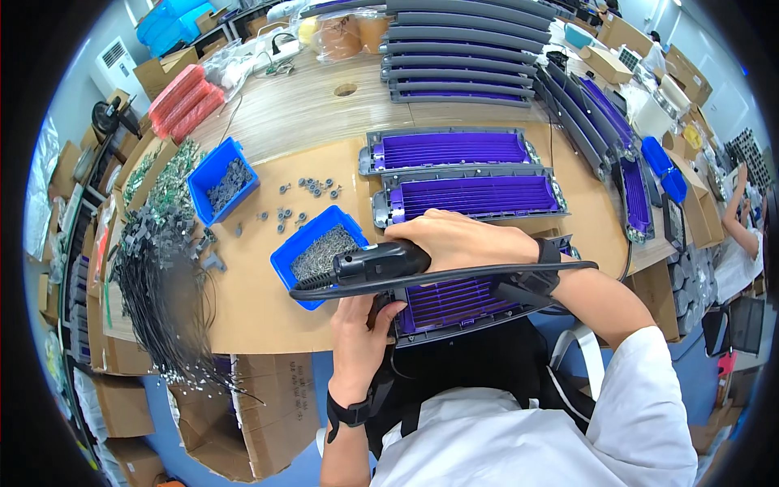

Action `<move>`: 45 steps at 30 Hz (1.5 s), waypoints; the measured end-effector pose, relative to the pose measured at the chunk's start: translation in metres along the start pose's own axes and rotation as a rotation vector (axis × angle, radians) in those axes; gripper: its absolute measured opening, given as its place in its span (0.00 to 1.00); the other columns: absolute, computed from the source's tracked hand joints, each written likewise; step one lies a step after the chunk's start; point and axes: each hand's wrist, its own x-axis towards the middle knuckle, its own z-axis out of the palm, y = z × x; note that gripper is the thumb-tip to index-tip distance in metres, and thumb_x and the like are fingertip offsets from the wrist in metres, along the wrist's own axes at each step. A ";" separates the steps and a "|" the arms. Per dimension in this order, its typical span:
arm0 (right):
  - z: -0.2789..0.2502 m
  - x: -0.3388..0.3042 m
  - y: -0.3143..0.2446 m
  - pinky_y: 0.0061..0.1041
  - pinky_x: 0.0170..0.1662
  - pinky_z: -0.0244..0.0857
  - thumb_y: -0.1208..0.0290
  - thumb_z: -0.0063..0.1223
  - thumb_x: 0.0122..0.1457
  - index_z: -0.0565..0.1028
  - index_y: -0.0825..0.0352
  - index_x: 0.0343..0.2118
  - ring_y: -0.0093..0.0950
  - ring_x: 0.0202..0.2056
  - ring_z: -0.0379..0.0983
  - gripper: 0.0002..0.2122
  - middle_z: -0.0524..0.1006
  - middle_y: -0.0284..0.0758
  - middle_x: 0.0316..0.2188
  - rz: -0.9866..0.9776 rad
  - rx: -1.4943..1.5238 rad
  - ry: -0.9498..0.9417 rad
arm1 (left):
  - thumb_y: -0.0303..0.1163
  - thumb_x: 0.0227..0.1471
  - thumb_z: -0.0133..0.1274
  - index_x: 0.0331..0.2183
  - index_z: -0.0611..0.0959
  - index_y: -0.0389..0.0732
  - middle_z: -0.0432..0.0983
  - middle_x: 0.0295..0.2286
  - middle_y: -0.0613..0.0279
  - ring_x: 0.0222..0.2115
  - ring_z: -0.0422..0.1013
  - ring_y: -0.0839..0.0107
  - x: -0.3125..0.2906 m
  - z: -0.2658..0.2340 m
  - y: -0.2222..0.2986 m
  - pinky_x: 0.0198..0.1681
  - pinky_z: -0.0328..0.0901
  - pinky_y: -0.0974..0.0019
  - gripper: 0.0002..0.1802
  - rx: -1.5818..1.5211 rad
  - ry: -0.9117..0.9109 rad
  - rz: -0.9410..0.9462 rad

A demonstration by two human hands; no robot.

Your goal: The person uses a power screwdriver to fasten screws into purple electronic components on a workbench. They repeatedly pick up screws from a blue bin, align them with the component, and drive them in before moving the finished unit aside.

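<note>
My right hand is wrapped round a black corded tool that looks like an electric screwdriver. Its thick cable loops back across my wrist. Below the tool lies a long grey panel with purple slats, at the table's near edge. My left hand grips the left end of this panel, thumb on the near side. The tool's tip and my left fingertips are hidden. Just left of the tool stands a blue bin of small metal screws.
Two similar panels lie farther off, with a tall stack behind. Left are a second blue bin of grey parts, loose round grey pieces and black cables. More panels lean at right. Another person's arm shows far right.
</note>
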 end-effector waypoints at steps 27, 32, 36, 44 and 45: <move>-0.028 0.011 -0.046 0.26 0.31 0.67 0.65 0.70 0.46 0.72 0.72 0.44 0.28 0.24 0.73 0.25 0.76 0.38 0.21 0.086 0.250 0.286 | 0.17 0.44 0.62 0.42 0.82 0.37 0.78 0.42 0.60 0.32 0.73 0.74 0.001 -0.010 0.006 0.30 0.67 0.74 0.19 -0.108 0.014 0.032; -0.021 0.028 -0.076 0.18 0.31 0.66 0.80 0.64 0.49 0.71 0.70 0.43 0.16 0.24 0.71 0.18 0.75 0.28 0.21 -0.129 0.567 0.624 | 0.18 0.44 0.62 0.42 0.82 0.37 0.78 0.43 0.60 0.30 0.72 0.75 -0.001 -0.008 0.006 0.28 0.65 0.73 0.19 -0.116 0.033 0.035; 0.000 0.045 -0.070 0.18 0.27 0.64 0.85 0.57 0.52 0.64 0.70 0.47 0.18 0.22 0.70 0.20 0.72 0.30 0.21 -0.204 0.628 0.637 | 0.19 0.44 0.63 0.42 0.82 0.36 0.78 0.43 0.60 0.29 0.72 0.75 0.000 -0.008 0.006 0.28 0.65 0.73 0.18 -0.119 0.027 0.017; 0.022 0.057 -0.061 0.19 0.27 0.65 0.85 0.59 0.50 0.67 0.70 0.45 0.19 0.22 0.71 0.19 0.74 0.32 0.21 -0.108 0.680 0.605 | 0.23 0.48 0.60 0.44 0.80 0.37 0.75 0.44 0.53 0.40 0.74 0.56 -0.001 -0.012 0.005 0.34 0.70 0.62 0.18 -0.149 -0.019 0.007; 0.023 0.058 -0.060 0.19 0.27 0.65 0.85 0.59 0.51 0.67 0.70 0.45 0.19 0.23 0.71 0.19 0.74 0.32 0.21 -0.114 0.661 0.613 | 0.23 0.48 0.60 0.44 0.80 0.37 0.75 0.44 0.53 0.41 0.74 0.55 -0.002 -0.012 0.004 0.35 0.70 0.61 0.18 -0.153 -0.017 0.010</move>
